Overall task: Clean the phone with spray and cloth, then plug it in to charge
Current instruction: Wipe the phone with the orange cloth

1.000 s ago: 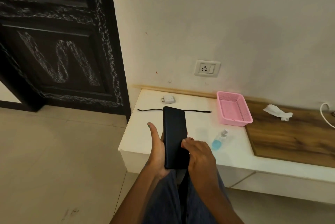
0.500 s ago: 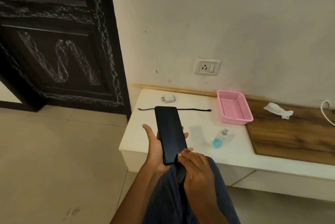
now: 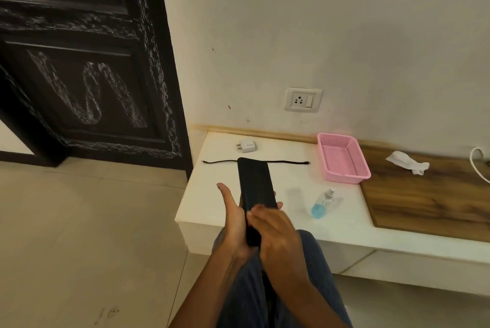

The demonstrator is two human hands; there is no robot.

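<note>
Cradled in the left hand [image 3: 233,219], the phone [image 3: 256,189] sits with the thumb raised along its near-left edge and fingertips curling round the far edge. The right hand [image 3: 275,237] lies over the phone's lower end; whether its fingers pinch the phone or only rest on it I cannot tell. The phone is held above the near-left part of the white ledge [image 3: 212,203], in front of the black cable [image 3: 220,162].

Risks, as I judge them: the left thumb is off the glass, so the phone could slide out and strike the ledge or floor if the right hand lets go to reach. The spray bottle [image 3: 323,201] lies on its side just right of the phone and could roll toward the ledge's front edge if nudged. The cloth [image 3: 407,163] is well apart to the right, beyond the pink basket [image 3: 342,177], so fetching it means a one-handed stretch. Wet spray near the phone's port before charging from the adapter [image 3: 246,146] and wall socket [image 3: 303,99] would be another hazard.
</note>
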